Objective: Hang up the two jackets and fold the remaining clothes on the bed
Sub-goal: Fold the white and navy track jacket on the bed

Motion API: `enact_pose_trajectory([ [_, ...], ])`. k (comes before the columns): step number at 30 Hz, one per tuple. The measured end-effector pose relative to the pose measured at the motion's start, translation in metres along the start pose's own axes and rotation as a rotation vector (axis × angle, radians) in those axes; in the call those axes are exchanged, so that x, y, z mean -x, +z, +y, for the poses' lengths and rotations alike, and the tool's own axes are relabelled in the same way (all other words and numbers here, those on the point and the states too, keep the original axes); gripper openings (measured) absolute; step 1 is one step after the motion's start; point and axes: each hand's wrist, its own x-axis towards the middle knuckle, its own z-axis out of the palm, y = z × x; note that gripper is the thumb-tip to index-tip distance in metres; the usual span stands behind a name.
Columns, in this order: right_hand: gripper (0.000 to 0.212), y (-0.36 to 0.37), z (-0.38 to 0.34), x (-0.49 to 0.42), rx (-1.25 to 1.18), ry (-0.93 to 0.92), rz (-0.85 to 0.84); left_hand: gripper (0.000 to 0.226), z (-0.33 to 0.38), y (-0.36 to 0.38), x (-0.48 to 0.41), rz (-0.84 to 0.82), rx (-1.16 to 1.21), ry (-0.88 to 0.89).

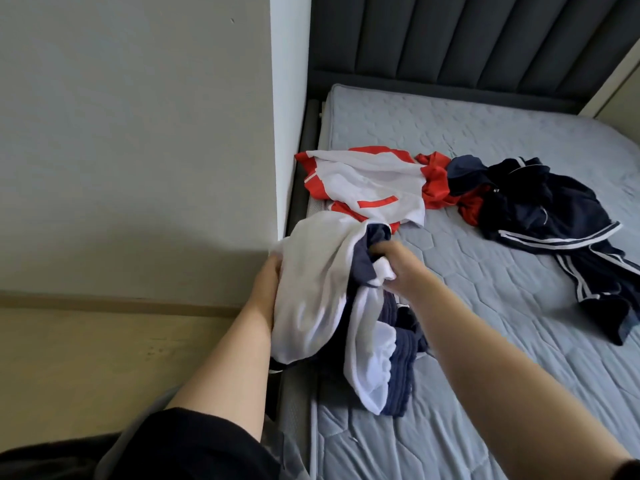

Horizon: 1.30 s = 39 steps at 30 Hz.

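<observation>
My left hand [268, 289] and right hand [394, 266] both grip the white-and-navy jacket [322, 292], bunched above the near edge of the bed [485, 306]. To hang it well, I should find the collar first, then shake the sleeves free of the bundle.

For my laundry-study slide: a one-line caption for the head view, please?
Both hands, left and right, grip a white-and-navy garment at the mattress edge.
</observation>
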Motion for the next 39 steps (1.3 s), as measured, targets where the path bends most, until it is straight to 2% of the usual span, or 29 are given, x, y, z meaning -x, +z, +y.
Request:
enact_pose_trajectory([
  [1,0.02,-0.01,0.003,-0.005,0.288,0.003,0.153,0.031,-0.002,-0.001,-0.001,0.005,0.01,-0.027],
  [2,0.014,-0.023,0.008,-0.01,0.616,0.014,0.288,0.031,-0.003,0.0,-0.002,0.027,-0.009,-0.06],
  [3,0.031,-0.037,0.016,-0.013,0.89,0.023,0.396,0.032,-0.006,0.001,-0.002,0.048,-0.055,-0.088],
  [4,0.05,-0.046,0.023,-0.012,1.021,-0.012,0.46,0.035,-0.009,0.002,-0.002,0.052,-0.135,-0.099],
  [5,0.063,-0.051,0.028,-0.01,1.03,-0.129,0.475,0.04,-0.012,0.003,-0.003,0.035,-0.214,-0.099],
  [6,0.072,-0.051,0.032,-0.009,1.024,-0.28,0.431,0.045,-0.014,0.004,-0.005,0.013,-0.267,-0.094],
  [8,0.087,-0.039,0.042,-0.004,1.185,-0.504,0.174,0.053,-0.016,0.006,-0.003,-0.026,-0.304,-0.098],
  [10,0.091,-0.025,0.059,-0.002,1.508,-0.561,-0.127,0.056,-0.015,0.009,-0.001,-0.052,-0.282,-0.1],
  [12,0.077,-0.018,0.076,-0.003,1.703,-0.533,-0.286,0.055,-0.014,0.009,0.001,-0.079,-0.272,-0.096],
  [14,0.046,-0.017,0.082,-0.006,1.708,-0.476,-0.281,0.047,-0.013,0.008,0.003,-0.127,-0.293,-0.093],
  [16,0.018,-0.012,0.084,-0.007,1.601,-0.438,-0.196,0.042,-0.013,0.006,0.003,-0.183,-0.316,-0.095],
  [17,0.013,-0.009,0.081,-0.006,1.569,-0.389,-0.155,0.039,-0.013,0.006,0.004,-0.197,-0.329,-0.095],
  [18,0.02,-0.007,0.075,-0.005,1.5,-0.317,-0.132,0.033,-0.011,0.006,0.003,-0.188,-0.349,-0.09],
  [20,0.031,-0.009,0.061,-0.006,1.199,-0.147,-0.158,0.024,-0.006,0.006,0.002,-0.152,-0.356,-0.086],
  [22,0.029,-0.016,0.038,-0.002,0.783,-0.02,-0.191,0.029,-0.001,0.004,-0.001,-0.164,-0.293,-0.089],
  [23,0.025,-0.021,0.028,-0.003,0.598,0.033,-0.14,0.033,0.0,0.004,-0.003,-0.199,-0.213,-0.102],
  [25,0.021,-0.033,0.013,-0.011,0.366,0.113,0.088,0.036,0.002,0.006,-0.005,-0.249,-0.109,-0.104],
  [27,0.029,-0.039,0.004,-0.018,0.411,0.146,0.36,0.022,-0.001,0.008,-0.005,-0.289,-0.211,-0.06],
  [28,0.031,-0.042,0.004,-0.023,0.44,0.095,0.53,0.019,-0.003,0.009,-0.004,-0.294,-0.283,-0.023],
  [30,0.036,-0.045,0.007,-0.029,0.385,-0.09,0.629,0.045,-0.008,0.007,-0.005,-0.244,-0.375,-0.008],
  [32,0.045,-0.039,0.01,-0.025,0.347,-0.221,0.597,0.06,-0.011,0.004,-0.007,-0.184,-0.448,0.003],
  [35,0.069,-0.033,0.024,-0.028,0.647,-0.146,0.345,0.062,-0.017,0.002,-0.011,-0.164,-0.54,0.01],
  [38,0.098,-0.033,0.037,-0.025,0.973,-0.029,0.023,0.059,-0.022,0.005,-0.012,-0.185,-0.524,0.028],
  [39,0.101,-0.033,0.04,-0.022,1.058,-0.011,-0.071,0.055,-0.022,0.006,-0.011,-0.195,-0.529,0.046],
])
